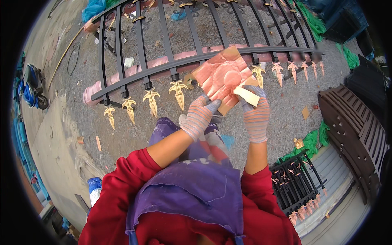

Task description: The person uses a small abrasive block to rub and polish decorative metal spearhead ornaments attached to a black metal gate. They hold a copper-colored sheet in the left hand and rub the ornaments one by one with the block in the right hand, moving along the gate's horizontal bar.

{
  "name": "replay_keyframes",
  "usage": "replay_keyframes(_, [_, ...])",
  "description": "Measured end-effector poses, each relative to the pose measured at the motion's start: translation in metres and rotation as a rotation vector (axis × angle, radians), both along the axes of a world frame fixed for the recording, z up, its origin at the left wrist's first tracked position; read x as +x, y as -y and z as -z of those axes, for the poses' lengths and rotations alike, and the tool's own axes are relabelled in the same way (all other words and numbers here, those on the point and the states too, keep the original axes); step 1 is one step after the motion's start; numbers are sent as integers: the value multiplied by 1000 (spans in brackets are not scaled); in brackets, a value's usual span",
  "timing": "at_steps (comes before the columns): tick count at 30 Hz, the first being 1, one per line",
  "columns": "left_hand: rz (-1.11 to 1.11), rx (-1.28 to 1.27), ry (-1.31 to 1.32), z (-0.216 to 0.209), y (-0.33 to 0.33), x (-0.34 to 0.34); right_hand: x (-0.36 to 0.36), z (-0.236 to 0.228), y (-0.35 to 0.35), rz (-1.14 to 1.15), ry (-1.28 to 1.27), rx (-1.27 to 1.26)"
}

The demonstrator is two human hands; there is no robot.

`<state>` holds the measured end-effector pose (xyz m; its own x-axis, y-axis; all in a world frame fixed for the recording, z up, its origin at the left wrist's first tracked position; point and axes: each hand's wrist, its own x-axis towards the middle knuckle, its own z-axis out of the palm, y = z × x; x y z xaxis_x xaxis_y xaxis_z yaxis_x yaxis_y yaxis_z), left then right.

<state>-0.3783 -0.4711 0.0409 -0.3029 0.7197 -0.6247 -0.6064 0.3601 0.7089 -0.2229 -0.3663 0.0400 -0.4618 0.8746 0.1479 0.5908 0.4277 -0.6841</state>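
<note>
Here, both gloved hands meet over a black iron fence panel (192, 59) that lies flat above a gravel floor (286, 102). The left hand (199, 117), in a striped knit glove, has its fingers closed on the lower edge of a crumpled sheet of copper-coloured foil (218, 73), which rests on a brown backing paper (228, 104). The sheet is held just in front of the panel's curved rail, between two of the pointed finials. The right hand (255, 114), in the same kind of glove, has its fingers pinched around a small pale strip (246, 96) that lies against the lower right part of the foil; whether the strip is paper or a pad cannot be told.

Along the rail hangs a row of spear-shaped tips: those to the left of the hands are gold (152, 101), while those to the right look pink-copper (292, 67). A pink padded roll (122, 77) lies beneath the panel, supporting it.

The person wears red sleeves and a purple apron (192, 188). To the right stands a dark brown slatted piece (355, 130), and below it a smaller black fence section (294, 183) with copper tips sits on green netting (312, 141). A blue scooter (32, 87) is parked far to the left. Small scraps of foil are scattered on the gravel.
</note>
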Motion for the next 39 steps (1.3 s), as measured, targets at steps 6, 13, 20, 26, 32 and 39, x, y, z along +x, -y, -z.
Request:
replay_keyframes(6, [-40, 20, 14, -3, -3, 9, -22, -20, 4, -150, 30, 124])
replay_keyframes(13, [-19, 2, -76, 10, -27, 25, -9, -8, -28, -188, -22, 52])
replay_keyframes(20, [10, -126, -49, 26, -46, 25, 33, 8, -73, -87, 13, -62])
replay_keyframes(26, [-93, -199, 56, 31, -61, 9, 83, 84, -150, 284, 95, -95])
replay_keyframes(32, [-98, -229, 11, 36, -72, 7, 50, 163, -202, 124, 184, 26])
replay_keyframes(39, [-101, -264, -3, 41, -73, -15, 39, 172, -173, 60, 199, -55])
